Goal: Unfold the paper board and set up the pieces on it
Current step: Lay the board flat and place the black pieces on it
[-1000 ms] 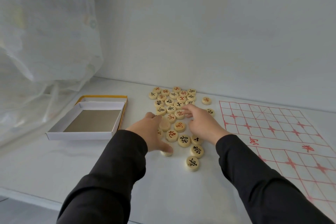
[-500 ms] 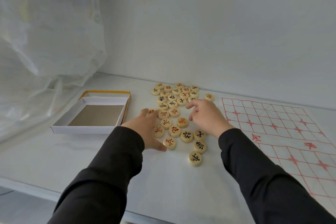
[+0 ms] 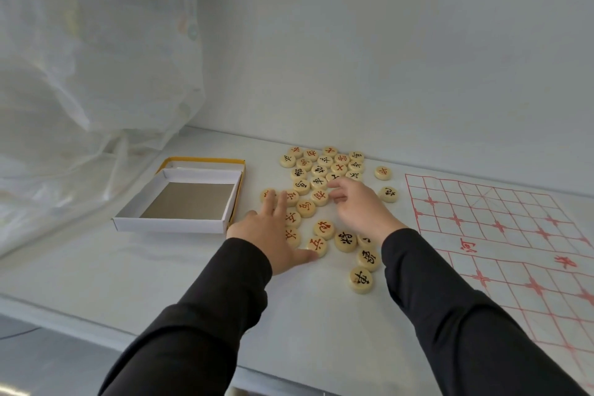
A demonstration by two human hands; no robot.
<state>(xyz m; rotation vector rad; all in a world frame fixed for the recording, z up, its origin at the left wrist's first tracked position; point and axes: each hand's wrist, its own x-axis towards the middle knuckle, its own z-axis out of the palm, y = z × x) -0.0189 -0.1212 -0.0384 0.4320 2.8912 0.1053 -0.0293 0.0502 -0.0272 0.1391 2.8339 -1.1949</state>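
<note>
1. Left grip [image 3: 270, 235]: released, fingers straight and spread, palm down on the loose pieces [image 3: 324, 170]. The thumb tip touches a red-marked piece at its near-right side.
2. Right grip [image 3: 361, 210]: fingers curled down, tips among the pieces just ahead of it. Pinching one or only touching, cannot tell; the fingers hide it.
3. Pieces: face up on the counter [image 3: 193, 292], under, between and beyond both grips. There is a tight cluster further out, looser ones trail back toward the person, and two strays sit just right of the right grip.
4. Paper board [image 3: 501, 235]: right of the right grip, unfolded, lying flat with a red grid and a few creases. No piece shows on it; its far-right part runs out of frame.
5. Progress, my read: unfolding is done and placing has not started. Every visible piece is off the board, so the whole setup is left.
6. Left of the left grip: open box [image 3: 189, 199], a white tray on a yellow-edged lid. Further left, a sheer curtain [image 3: 80, 74] drapes onto the counter.
7. In the way: nothing lies between the pile and the board. The right sleeve [image 3: 450, 299] hangs close to the board's left edge and could drag the thin paper.
</note>
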